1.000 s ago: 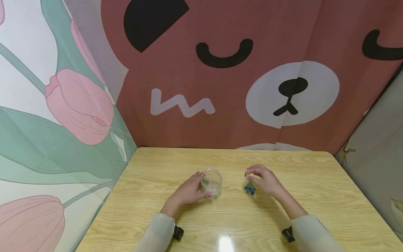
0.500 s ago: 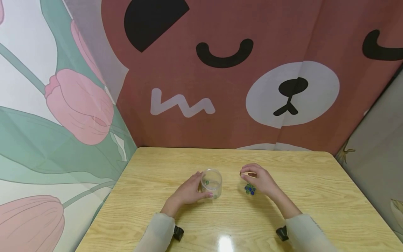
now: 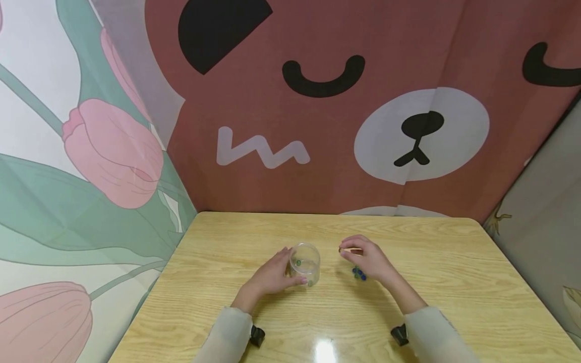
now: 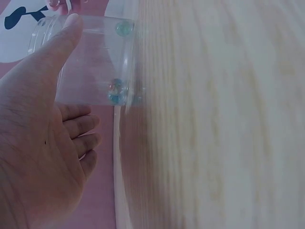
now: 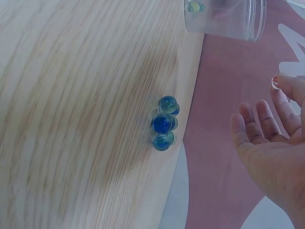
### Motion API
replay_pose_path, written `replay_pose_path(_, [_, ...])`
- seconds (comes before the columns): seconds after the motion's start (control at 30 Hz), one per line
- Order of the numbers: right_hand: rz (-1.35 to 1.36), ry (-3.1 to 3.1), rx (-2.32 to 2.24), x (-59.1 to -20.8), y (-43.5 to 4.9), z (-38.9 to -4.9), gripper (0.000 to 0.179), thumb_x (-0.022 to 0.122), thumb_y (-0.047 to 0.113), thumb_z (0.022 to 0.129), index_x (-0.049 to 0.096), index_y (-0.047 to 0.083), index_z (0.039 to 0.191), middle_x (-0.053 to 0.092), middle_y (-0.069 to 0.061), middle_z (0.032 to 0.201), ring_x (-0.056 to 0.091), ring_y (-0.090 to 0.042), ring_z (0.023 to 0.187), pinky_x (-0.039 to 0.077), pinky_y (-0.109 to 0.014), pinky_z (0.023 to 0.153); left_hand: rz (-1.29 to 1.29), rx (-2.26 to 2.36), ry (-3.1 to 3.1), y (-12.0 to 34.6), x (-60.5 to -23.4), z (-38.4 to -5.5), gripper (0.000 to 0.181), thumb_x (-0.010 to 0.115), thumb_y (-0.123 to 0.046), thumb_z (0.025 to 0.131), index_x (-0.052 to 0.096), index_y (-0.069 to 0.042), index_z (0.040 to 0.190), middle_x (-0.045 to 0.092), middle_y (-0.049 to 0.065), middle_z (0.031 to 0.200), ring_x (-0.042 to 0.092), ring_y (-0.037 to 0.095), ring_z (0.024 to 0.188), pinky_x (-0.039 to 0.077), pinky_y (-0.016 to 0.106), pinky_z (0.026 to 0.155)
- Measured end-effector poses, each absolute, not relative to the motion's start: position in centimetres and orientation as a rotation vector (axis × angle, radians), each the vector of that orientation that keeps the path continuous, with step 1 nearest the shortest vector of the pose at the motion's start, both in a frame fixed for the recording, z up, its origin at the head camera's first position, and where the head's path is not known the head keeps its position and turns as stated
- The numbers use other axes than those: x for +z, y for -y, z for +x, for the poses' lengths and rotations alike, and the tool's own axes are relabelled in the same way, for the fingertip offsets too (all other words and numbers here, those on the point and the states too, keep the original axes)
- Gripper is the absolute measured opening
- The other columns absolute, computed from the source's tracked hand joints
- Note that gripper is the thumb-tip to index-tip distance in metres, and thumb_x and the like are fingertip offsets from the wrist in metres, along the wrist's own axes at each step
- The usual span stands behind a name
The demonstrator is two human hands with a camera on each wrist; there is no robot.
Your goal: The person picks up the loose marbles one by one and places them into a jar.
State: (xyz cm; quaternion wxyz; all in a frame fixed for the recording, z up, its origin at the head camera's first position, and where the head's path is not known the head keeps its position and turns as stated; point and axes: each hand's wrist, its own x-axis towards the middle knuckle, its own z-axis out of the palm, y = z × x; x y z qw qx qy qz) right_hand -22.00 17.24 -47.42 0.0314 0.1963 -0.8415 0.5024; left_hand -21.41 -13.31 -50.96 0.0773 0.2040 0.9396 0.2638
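Note:
My left hand [image 3: 274, 272] holds a clear plastic jar [image 3: 312, 269] that stands upright on the table, thumb on the near side and fingers behind it. Inside, at the bottom, lie a green marble [image 4: 124, 28] and another with red and blue swirls [image 4: 115, 91]. Right of the jar and above the tabletop, my right hand [image 3: 369, 259] pinches a marble [image 5: 275, 82] with a reddish swirl between thumb and index finger. Its other fingers are loosely bent. A tight cluster of several blue and green marbles [image 5: 163, 123] rests on the wood below that hand, partly hidden by it in the head view.
The wood-grain table [image 3: 254, 227] ends at a back edge against a brown bear-print cloth [image 3: 327, 126]. A tulip-print cloth [image 3: 113, 151] hangs along the left side, and a grey cloth [image 3: 540, 201] on the right.
My right hand has moved left toward the jar with the pinched marble, away from the cluster. My left hand and the jar have stayed put.

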Motion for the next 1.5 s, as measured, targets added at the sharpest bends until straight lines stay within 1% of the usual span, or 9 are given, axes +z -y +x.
replay_pose_path(0.07, [0.608, 2.591, 1.547, -47.5, -17.1, -22.1, 0.016, 0.071, 0.01, 0.096, 0.073, 0.001, 0.108, 0.063, -0.016, 0.123, 0.06, -0.037, 0.117, 0.054, -0.049, 0.098, 0.615, 0.787, -2.819, 13.3, -50.9, -21.4, 0.105, 0.062, -0.075, 0.084, 0.025, -0.017, 0.163, 0.028, 0.014, 0.165, 0.024, 0.03, 0.153, 0.029, 0.053, 0.12])
replay_pose_path(0.37, [0.589, 2.617, 1.564, -47.3, -16.2, -21.9, 0.019, 0.07, 0.013, 0.097, 0.072, 0.001, 0.111, 0.062, -0.014, 0.124, 0.059, -0.034, 0.118, 0.054, -0.043, 0.099, 0.612, 0.783, -2.824, 13.2, -50.8, -21.4, 0.105, 0.063, -0.075, 0.084, 0.026, -0.016, 0.162, 0.029, 0.014, 0.164, 0.025, 0.03, 0.153, 0.03, 0.052, 0.12])
replay_pose_path(0.6, [0.604, 2.591, 1.632, -47.4, -15.6, -22.0, 0.018, 0.07, 0.011, 0.096, 0.072, 0.001, 0.11, 0.061, -0.015, 0.124, 0.059, -0.034, 0.118, 0.054, -0.045, 0.099, 0.62, 0.778, -2.831, 13.3, -50.9, -21.5, 0.105, 0.063, -0.075, 0.084, 0.025, -0.015, 0.162, 0.03, 0.014, 0.164, 0.025, 0.03, 0.153, 0.03, 0.051, 0.12])
replay_pose_path(0.73, [0.595, 2.603, 1.615, -47.5, -15.1, -22.1, 0.018, 0.071, 0.01, 0.096, 0.072, 0.001, 0.111, 0.062, -0.013, 0.124, 0.059, -0.032, 0.118, 0.054, -0.043, 0.099, 0.619, 0.786, -2.828, 13.3, -50.9, -21.5, 0.106, 0.063, -0.075, 0.084, 0.025, -0.015, 0.162, 0.03, 0.014, 0.164, 0.025, 0.03, 0.153, 0.03, 0.051, 0.12])
replay_pose_path(0.97, [0.573, 2.615, 1.64, -47.3, -14.4, -22.1, 0.017, 0.072, 0.01, 0.095, 0.073, 0.003, 0.11, 0.063, -0.01, 0.123, 0.059, -0.031, 0.118, 0.054, -0.044, 0.1, 0.618, 0.787, -2.829, 13.3, -50.9, -21.5, 0.105, 0.063, -0.074, 0.084, 0.026, -0.015, 0.162, 0.03, 0.015, 0.164, 0.027, 0.032, 0.152, 0.031, 0.053, 0.119])
replay_pose_path(1.07, [0.578, 2.624, 1.644, -45.8, -13.7, -21.2, 0.016, 0.069, 0.006, 0.096, 0.072, -0.001, 0.11, 0.062, -0.016, 0.123, 0.059, -0.035, 0.118, 0.053, -0.048, 0.1, 0.617, 0.791, -2.827, 13.3, -51.0, -21.6, 0.105, 0.063, -0.074, 0.084, 0.026, -0.015, 0.162, 0.03, 0.015, 0.164, 0.027, 0.032, 0.152, 0.031, 0.054, 0.119])
replay_pose_path(1.2, [0.575, 2.622, 1.641, -45.6, -13.2, -20.9, 0.016, 0.068, 0.005, 0.097, 0.071, -0.004, 0.11, 0.062, -0.02, 0.123, 0.058, -0.038, 0.118, 0.052, -0.052, 0.1, 0.617, 0.798, -2.824, 13.3, -51.0, -21.6, 0.105, 0.063, -0.074, 0.084, 0.026, -0.016, 0.162, 0.029, 0.016, 0.164, 0.027, 0.033, 0.152, 0.031, 0.055, 0.119])
replay_pose_path(1.3, [0.588, 2.606, 1.645, -47.0, -13.4, -21.8, 0.018, 0.069, 0.01, 0.097, 0.072, 0.0, 0.111, 0.063, -0.015, 0.124, 0.059, -0.034, 0.119, 0.053, -0.05, 0.1, 0.617, 0.796, -2.823, 13.3, -51.0, -21.6, 0.105, 0.063, -0.075, 0.084, 0.025, -0.016, 0.162, 0.029, 0.016, 0.164, 0.027, 0.033, 0.152, 0.031, 0.055, 0.118])
replay_pose_path(1.5, [0.632, 2.598, 1.636, -47.1, -13.1, -22.0, 0.016, 0.071, 0.012, 0.096, 0.073, 0.004, 0.109, 0.063, -0.012, 0.122, 0.06, -0.032, 0.117, 0.054, -0.045, 0.099, 0.622, 0.787, -2.825, 13.3, -51.1, -21.6, 0.106, 0.062, -0.076, 0.084, 0.025, -0.015, 0.162, 0.029, 0.016, 0.164, 0.027, 0.033, 0.152, 0.032, 0.055, 0.118])
